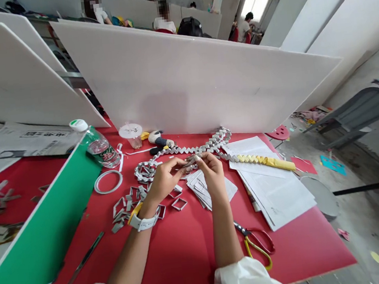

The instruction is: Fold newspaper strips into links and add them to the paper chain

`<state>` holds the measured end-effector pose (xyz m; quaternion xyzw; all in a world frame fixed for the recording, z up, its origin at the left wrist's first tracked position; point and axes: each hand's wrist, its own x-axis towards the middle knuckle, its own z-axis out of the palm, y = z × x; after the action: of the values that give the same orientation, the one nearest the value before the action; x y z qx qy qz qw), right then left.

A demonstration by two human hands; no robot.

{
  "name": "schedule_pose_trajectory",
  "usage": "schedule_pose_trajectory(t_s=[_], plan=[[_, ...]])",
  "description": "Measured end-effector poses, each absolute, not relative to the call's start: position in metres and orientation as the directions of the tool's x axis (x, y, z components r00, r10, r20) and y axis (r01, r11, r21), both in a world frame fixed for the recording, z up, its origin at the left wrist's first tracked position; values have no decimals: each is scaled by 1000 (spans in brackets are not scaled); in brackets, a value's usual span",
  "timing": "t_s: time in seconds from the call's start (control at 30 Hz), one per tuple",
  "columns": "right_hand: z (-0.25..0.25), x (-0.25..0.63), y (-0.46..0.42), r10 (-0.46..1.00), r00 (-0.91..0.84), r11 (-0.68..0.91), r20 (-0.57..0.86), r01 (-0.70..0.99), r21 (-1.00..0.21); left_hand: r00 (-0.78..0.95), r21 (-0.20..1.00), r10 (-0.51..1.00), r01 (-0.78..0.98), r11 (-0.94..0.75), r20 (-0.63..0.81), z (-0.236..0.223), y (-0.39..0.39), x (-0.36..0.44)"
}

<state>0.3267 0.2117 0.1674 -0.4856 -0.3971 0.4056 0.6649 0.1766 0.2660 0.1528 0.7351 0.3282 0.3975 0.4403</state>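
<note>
My left hand (165, 180) and my right hand (213, 174) meet above the red table, both closed in a pinch on a small folded paper strip (190, 161). Fingers hide part of the strip. Just behind them runs a zigzag folded-paper chain (190, 150), coiled up at its left end. Below the hands lies a fanned stack of cut paper pieces (200, 188). Several square folded-paper links (179, 204) are scattered beside my left wrist, some in a heap (124, 211).
Scissors (255, 241) lie beside my right forearm, a metal ruler-like strip (80, 266) at left. Paper sheets (281, 195) cover the right side, near a yellow paper roll (277, 163). A bottle (103, 149), lidded cup (134, 137) and tape ring (108, 181) stand or lie left. White panels (199, 77) rise behind.
</note>
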Motion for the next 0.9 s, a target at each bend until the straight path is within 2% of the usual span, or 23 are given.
schedule_pose_trajectory(t_s=[0.4,0.63,0.77,0.9], plan=[[172,325,210,880,465,226,101,-221,-949,452,993,884,-54,-105,118,153,260,183],[172,327,208,845,525,251,96,-232,-940,417,952,909,-284,116,13,155,256,195],[173,326,207,833,542,277,111,-234,-932,390,960,919,-273,56,57,159,252,197],[180,321,203,830,532,351,165,-270,-896,280,968,938,-202,-149,203,166,241,197]])
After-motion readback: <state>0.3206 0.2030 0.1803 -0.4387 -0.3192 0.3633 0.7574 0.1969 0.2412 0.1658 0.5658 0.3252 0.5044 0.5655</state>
